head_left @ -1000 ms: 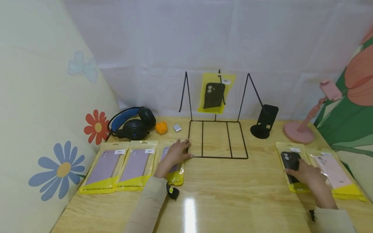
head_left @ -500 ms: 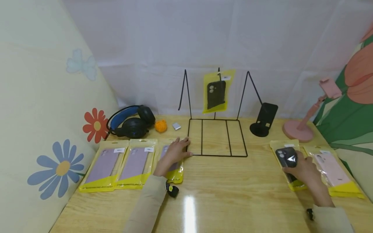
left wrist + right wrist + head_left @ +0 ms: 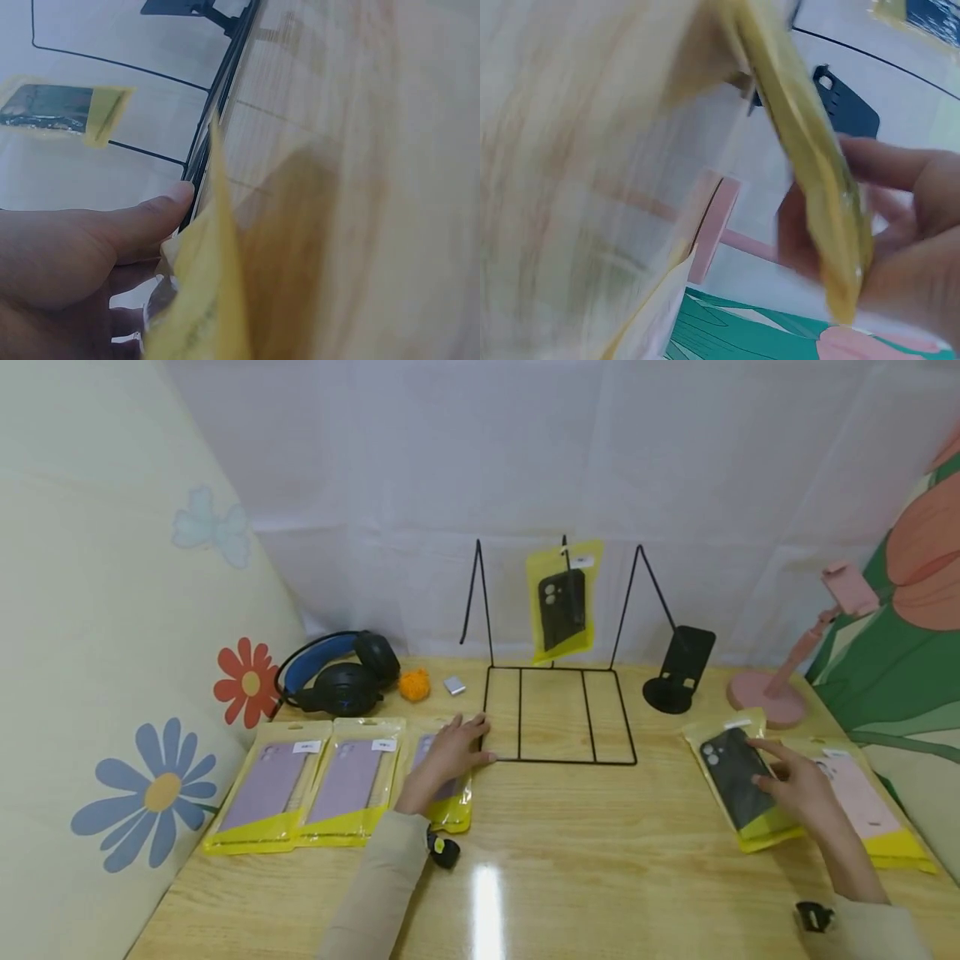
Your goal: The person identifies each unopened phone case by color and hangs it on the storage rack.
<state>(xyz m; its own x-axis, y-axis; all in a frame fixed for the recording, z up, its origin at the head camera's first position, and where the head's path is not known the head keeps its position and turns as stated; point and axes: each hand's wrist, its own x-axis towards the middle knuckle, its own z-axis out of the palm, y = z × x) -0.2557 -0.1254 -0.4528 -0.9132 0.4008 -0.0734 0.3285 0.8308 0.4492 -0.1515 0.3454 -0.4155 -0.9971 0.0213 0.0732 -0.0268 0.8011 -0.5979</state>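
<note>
My left hand (image 3: 459,742) lies flat on a yellow packet holding a purple phone case (image 3: 450,802), its fingertips at the base of the black wire rack (image 3: 558,762). In the left wrist view the thumb (image 3: 142,225) touches the rack's wire beside the packet's edge (image 3: 214,292). My right hand (image 3: 783,777) pinches a yellow packet with a black phone case (image 3: 731,768) and holds it tilted, just off the table. The right wrist view shows fingers (image 3: 900,217) on both sides of that packet (image 3: 810,157). Another black-case packet (image 3: 561,603) hangs from the rack's middle hook.
Two more purple-case packets (image 3: 273,785) (image 3: 348,781) lie left of my left hand. A pink-case packet (image 3: 858,802) lies at the far right. Headphones (image 3: 337,677), an orange ball (image 3: 415,685), a black phone stand (image 3: 678,672) and a pink stand (image 3: 772,697) line the back.
My right hand has taken hold of the black-case packet and lifted and turned it off the table. The hanging packet swings slightly. My left hand has stayed put.
</note>
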